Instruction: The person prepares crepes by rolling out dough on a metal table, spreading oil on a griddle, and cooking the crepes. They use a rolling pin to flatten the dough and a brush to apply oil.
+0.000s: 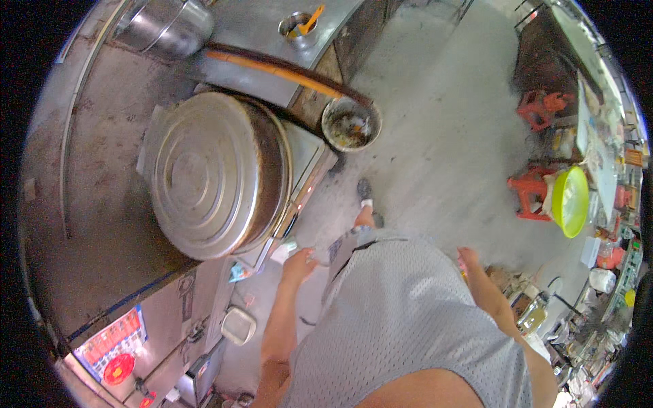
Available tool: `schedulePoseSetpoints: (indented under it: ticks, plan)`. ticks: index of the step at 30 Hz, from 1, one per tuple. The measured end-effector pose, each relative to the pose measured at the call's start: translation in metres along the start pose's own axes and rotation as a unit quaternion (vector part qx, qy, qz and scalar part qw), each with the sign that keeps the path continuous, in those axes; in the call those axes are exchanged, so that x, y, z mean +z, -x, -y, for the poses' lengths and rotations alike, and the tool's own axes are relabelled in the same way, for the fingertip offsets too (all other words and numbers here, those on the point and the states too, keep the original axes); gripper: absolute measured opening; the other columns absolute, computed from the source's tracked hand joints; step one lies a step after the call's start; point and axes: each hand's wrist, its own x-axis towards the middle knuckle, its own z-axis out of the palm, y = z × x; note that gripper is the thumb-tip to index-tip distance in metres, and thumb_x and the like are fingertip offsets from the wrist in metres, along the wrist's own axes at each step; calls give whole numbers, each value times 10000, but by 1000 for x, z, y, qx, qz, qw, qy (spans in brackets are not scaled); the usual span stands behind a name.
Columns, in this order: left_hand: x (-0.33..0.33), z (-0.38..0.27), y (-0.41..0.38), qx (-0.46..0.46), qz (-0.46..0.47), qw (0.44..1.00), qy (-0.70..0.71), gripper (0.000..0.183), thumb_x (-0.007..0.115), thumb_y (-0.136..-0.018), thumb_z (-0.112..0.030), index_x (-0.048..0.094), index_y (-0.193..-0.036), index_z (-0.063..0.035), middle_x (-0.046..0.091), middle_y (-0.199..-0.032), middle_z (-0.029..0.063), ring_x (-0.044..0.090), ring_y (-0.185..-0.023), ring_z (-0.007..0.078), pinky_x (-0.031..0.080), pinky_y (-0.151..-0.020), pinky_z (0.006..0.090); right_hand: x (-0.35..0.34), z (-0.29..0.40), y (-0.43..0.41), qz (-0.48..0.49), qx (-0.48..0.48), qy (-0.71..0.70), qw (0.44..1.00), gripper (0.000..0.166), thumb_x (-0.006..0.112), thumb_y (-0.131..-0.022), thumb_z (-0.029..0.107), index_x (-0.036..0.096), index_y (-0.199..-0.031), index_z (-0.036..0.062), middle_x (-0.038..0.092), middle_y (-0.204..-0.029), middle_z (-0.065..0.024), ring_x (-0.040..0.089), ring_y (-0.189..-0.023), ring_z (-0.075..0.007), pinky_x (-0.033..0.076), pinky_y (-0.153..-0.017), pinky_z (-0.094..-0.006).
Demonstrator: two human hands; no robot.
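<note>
My left hand (300, 265) hangs low in front of me with its fingers curled, beside the corner of a metal stove counter (306, 153). A pale blur shows at its fingertips, and I cannot tell whether it is held. My right hand (468, 257) is down by my other side, partly hidden by my grey mesh shirt (408, 306). A small pink patch shows at that hand, too blurred to name. Nearest my left hand, a large round pot with a ridged metal lid (191, 176) sits on the counter. One shoe (364, 188) shows on the concrete floor.
A bucket of scraps (352, 125) stands by the counter, near a long wooden pole (275, 71). Behind are a steel pot (163, 28) and a metal container (301, 38) with an orange-handled tool. Red stools (533, 191) and a lime-green basin (570, 201) stand right.
</note>
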Motion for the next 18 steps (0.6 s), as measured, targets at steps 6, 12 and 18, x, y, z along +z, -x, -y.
schedulePoseSetpoints:
  ticks: [6, 12, 18]
  plan:
    - [-112, -133, -90, 179, -101, 978, -22, 482, 724, -856, -277, 621, -1278, -67, 675, -1225, 183, 635, -1137, 371, 489, -976, 470, -19, 50, 7, -86, -62, 99, 989, 310, 615, -931, 320, 680, -1141, 102, 660, -940, -106, 635, -833, -257, 505, -687, -430]
    - [-151, -253, -154, 350, -87, 928, -91, 515, 726, -851, -262, 607, -1304, -47, 648, -1275, 184, 612, -1165, 375, 485, -980, 465, -23, 53, 31, -169, -57, 179, 968, 331, 639, -908, 338, 719, -1069, 60, 722, -901, -145, 717, -821, -273, 563, -695, -447]
    - [-136, -346, -189, 418, 16, 904, -88, 530, 731, -843, -259, 605, -1312, -49, 645, -1284, 179, 603, -1185, 376, 480, -998, 451, 27, 11, 92, -89, -86, 335, 934, 266, 603, -914, 278, 738, -932, 50, 711, -889, -186, 709, -807, -325, 557, -691, -452]
